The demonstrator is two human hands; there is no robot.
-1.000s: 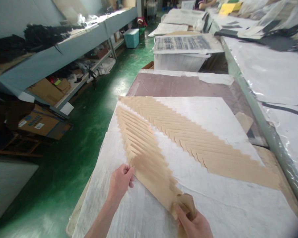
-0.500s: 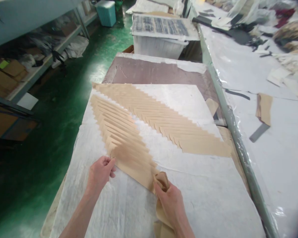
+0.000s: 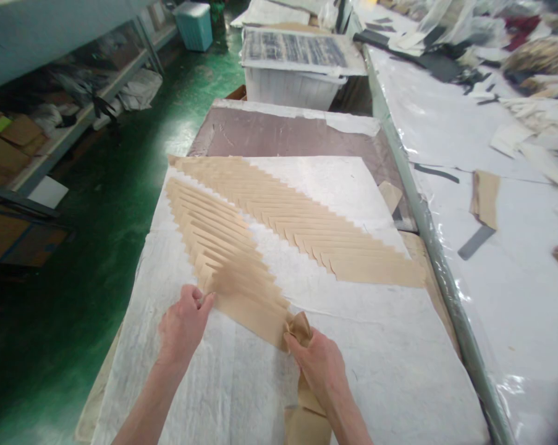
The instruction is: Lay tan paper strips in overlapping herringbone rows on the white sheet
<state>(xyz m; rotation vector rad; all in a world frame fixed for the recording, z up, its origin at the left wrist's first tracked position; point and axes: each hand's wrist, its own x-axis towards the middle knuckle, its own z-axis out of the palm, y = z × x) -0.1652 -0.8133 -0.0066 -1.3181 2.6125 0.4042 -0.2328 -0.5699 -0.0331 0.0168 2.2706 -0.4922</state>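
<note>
- Front strip (image 3: 251, 309) tops the left row (image 3: 211, 225); long axis runs far-left to near-right.
- Left hand (image 3: 182, 324) at far end: whether pinching, I can't tell; curled fingertips, visible earlier, now hidden.
- Right hand (image 3: 319, 363) pinches bundle (image 3: 301, 327) at near end.

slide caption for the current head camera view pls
Left hand at the edge of overlapping tan strips on a white sheet, right hand holding folded tan material.
</note>
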